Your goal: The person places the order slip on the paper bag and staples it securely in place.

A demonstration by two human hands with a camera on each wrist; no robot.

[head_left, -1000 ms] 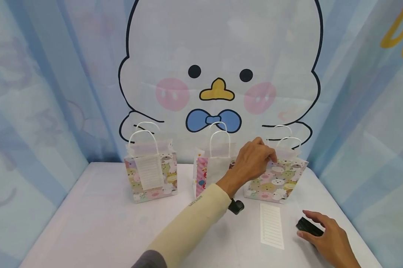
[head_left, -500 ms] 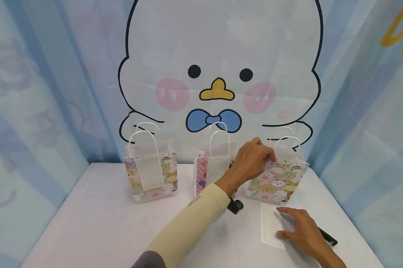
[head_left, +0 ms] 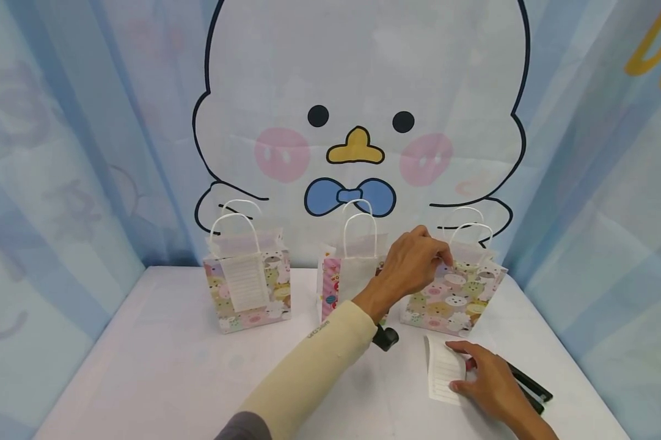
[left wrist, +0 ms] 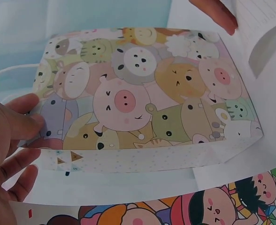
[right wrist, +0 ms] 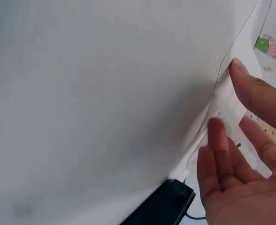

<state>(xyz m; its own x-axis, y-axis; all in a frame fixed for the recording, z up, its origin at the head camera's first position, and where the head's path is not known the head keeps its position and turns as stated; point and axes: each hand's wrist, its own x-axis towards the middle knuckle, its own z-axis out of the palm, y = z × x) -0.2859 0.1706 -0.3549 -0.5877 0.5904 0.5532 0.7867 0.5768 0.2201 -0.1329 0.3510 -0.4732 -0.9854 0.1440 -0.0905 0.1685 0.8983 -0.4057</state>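
My left hand (head_left: 413, 263) reaches across and grips the upper left edge of the right-hand gift bag (head_left: 454, 299), thumb on its cartoon-animal front. This bag leans slightly on the table, its white handles up. In the left wrist view the animal print (left wrist: 128, 93) fills the middle. At lower right, my right hand (head_left: 492, 382) pinches a lined paper slip (head_left: 443, 370) along its right side; the slip is bent and partly lifted. Just behind that hand lies a black stapler (head_left: 531, 385), partly hidden by it and also showing in the right wrist view.
Another animal-print bag (head_left: 278, 287) stands at left with a lined slip (head_left: 245, 284) on its front. A pink-sided bag (head_left: 330, 290) stands mid-table, partly behind my left arm. A printed curtain (head_left: 363, 73) hangs behind the white table (head_left: 160, 366).
My right hand has let go of the stapler, moved left to the paper slip and pinched it, bending it up. The left hand keeps its grip on the bag.
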